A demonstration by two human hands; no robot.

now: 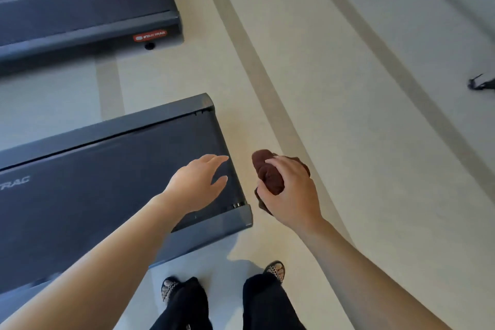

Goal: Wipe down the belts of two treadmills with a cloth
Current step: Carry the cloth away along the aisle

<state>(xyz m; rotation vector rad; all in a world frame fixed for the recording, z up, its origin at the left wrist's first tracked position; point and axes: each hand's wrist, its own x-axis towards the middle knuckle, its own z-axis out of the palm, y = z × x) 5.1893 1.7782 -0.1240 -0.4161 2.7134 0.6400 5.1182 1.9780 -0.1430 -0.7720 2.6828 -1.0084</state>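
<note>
Head view is looking down at a person standing at the rear end of the near treadmill (235, 218), whose dark belt (93, 195) is filling the frame from the centre out toward 8 o'clock. The right hand (290, 190) is clutching a bunched brown cloth (269, 174), fingers and thumb curling round the wad. That cloth is hanging over the pale floor (348, 115) at about 5 o'clock of centre, just beside the belt's end and apart from it. The left hand (198, 182) is reaching out at 7 o'clock with fingers straight and spread, holding nothing, over the belt's rear corner. Whether it is touching the surface I cannot tell.

A second treadmill (171, 21) is lying at 10 to 11 o'clock, well apart from both hands, its belt (80, 0) showing no cloth on it. The person's feet (276, 270) are showing at 6 o'clock, and a small dark object (479, 83) is sitting at the 3 o'clock edge, too cropped to identify.

Judging from this, the person is setting up to wipe the near belt, with no stroke under way, since the cloth is off the surface. The next move is calling for swinging the cloth toward 9 o'clock onto the belt, flattening it under the palm so more fabric is bearing on the surface, then sweeping across the width. The far belt is waiting after that.
</note>
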